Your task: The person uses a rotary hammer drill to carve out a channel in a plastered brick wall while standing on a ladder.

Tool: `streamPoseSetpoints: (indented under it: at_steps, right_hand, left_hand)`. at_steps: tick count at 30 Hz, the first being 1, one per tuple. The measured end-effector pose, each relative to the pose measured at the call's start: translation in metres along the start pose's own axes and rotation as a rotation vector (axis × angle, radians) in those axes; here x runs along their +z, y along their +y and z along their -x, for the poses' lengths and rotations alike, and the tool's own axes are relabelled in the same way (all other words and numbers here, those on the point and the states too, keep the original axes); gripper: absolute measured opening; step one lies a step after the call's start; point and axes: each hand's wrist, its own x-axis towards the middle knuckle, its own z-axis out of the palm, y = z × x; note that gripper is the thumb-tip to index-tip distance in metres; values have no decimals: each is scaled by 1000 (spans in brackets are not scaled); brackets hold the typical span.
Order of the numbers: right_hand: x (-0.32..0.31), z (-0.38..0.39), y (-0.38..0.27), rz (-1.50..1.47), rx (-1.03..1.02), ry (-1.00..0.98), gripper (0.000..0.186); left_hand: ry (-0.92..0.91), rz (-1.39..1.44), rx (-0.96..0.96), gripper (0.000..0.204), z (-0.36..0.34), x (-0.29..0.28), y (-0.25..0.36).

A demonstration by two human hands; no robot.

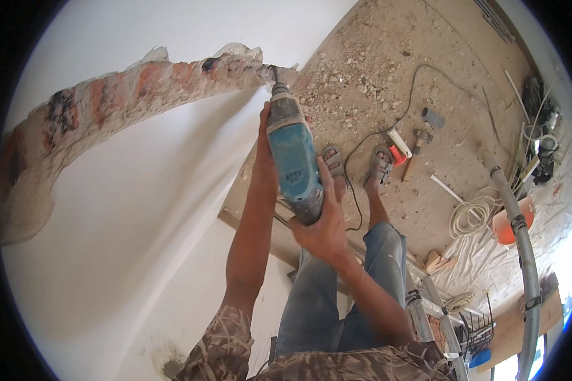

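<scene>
A blue and grey rotary hammer drill [293, 159] points up at the white wall, its bit at the right end of a long chased groove [133, 89] that exposes red brick. My left hand [263, 146] wraps the drill's front body just behind the chuck. My right hand [324, 219] grips the rear handle at the lower end. Both forearms rise from the bottom of the view, in camouflage-patterned sleeves.
Rubble and dust litter the floor [375, 70] below my sandalled feet [356, 166]. A black cable [413, 82], a hammer [416, 149], a grey pipe piece [433, 117], a white coiled cable [471, 214], an orange bucket [508, 225] and a grey hose [524, 254] lie to the right. A ladder [435, 308] stands beneath me.
</scene>
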Motion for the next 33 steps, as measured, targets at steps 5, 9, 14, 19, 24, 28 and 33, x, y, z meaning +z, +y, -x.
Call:
streamPoseSetpoints:
  at_steps: [5, 9, 14, 19, 24, 28, 33]
  right_hand:
    - [-5, 8, 1, 30, -18, 2, 101]
    - [-29, 38, 18, 82, -16, -9, 100]
    - [-41, 62, 41, 49, 17, -1, 99]
    - [-35, 56, 39, 101, -42, 24, 101]
    - [-15, 53, 47, 116, -16, 7, 104]
    - [18, 57, 33, 223, -22, 21, 105]
    - [44, 58, 51, 285, -116, 16, 108]
  left_hand:
    - [-78, -59, 22, 68, 19, 5, -10]
    - [41, -148, 74, 71, 39, 26, -33]
    - [144, -78, 82, 73, 38, 20, -70]
    - [178, -100, 89, 77, 35, 10, -76]
    - [111, -35, 82, 81, 45, 15, -58]
    - [49, 112, 50, 86, 41, -3, -43]
    - [-56, 354, 24, 92, 47, -21, -39]
